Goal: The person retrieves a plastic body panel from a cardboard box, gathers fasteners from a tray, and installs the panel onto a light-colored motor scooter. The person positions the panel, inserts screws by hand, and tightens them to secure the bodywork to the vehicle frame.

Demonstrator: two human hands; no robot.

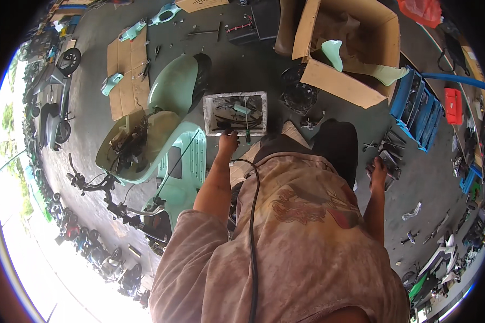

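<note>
My left hand [229, 142] is at the near edge of a whitish, scuffed plastic bin [235, 97]. Its fingers are curled around something dark that I cannot make out. Inside the bin lie dark small parts and a mint-green piece [241, 109]. A screwdriver [248, 134] with a green handle leans across the bin's near rim, just right of that hand. Low on my right side, my right hand [378, 171] reaches down with its fingers apart beside a pile of dark metal parts [392, 159]. Its fingertips seem to touch the pile; their undersides are hidden.
Mint-green scooter bodywork [187, 156] with handlebars [110, 199] stands close on the left. A large open cardboard box [342, 83] is ahead right, beside a blue crate [417, 110]. Flattened cardboard [127, 81] lies far left. A black cable [253, 237] runs down my shirt.
</note>
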